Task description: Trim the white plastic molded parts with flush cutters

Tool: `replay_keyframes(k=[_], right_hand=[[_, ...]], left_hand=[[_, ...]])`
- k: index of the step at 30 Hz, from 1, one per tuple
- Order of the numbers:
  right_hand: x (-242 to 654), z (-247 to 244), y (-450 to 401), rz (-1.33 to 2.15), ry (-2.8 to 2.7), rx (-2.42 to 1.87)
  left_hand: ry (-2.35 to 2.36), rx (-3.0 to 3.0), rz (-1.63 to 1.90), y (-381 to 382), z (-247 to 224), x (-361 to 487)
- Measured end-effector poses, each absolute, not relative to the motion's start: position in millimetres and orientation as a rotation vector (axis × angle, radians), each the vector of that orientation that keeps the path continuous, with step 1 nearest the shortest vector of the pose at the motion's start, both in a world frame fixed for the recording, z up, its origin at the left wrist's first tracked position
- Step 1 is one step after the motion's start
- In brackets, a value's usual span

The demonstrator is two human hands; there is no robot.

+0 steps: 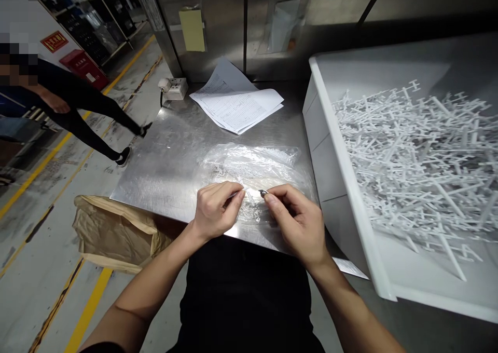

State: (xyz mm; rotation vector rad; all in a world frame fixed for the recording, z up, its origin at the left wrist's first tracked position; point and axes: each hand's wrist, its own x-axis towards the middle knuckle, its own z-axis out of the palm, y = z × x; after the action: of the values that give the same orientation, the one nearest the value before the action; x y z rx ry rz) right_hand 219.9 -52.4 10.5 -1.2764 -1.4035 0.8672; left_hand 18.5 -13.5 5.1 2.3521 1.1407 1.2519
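While both hands meet over a clear plastic bag (268, 162) on the surface (155, 158), the head view shows the left hand (216, 207) with fingers pinched on what looks like a small white piece (246, 189), the right hand's (299, 222) closed on a small dark piece (263, 192); handling seems unfinished, branching white parts (420, 155) fill much of the bin (347, 176), and how much remains is unclear

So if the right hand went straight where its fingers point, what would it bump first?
Probably the left hand, just across a small gap. Depth is unclear, though, so the right hand might brush the clear plastic bag beneath first.
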Motion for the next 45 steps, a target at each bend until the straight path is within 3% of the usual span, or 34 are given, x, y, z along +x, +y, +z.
replay_keyframes(k=[12, 45], right_hand=[[219.1, 4.9, -53.7, 0.768, -1.556, -1.209], [219.2, 5.7, -54.1, 0.707, -1.461, -1.265]], left_hand=[[1.025, 2.353, 1.483, -15.1, 2.8, 13.0], [0.983, 2.11, 1.365, -12.7, 5.0, 13.2]])
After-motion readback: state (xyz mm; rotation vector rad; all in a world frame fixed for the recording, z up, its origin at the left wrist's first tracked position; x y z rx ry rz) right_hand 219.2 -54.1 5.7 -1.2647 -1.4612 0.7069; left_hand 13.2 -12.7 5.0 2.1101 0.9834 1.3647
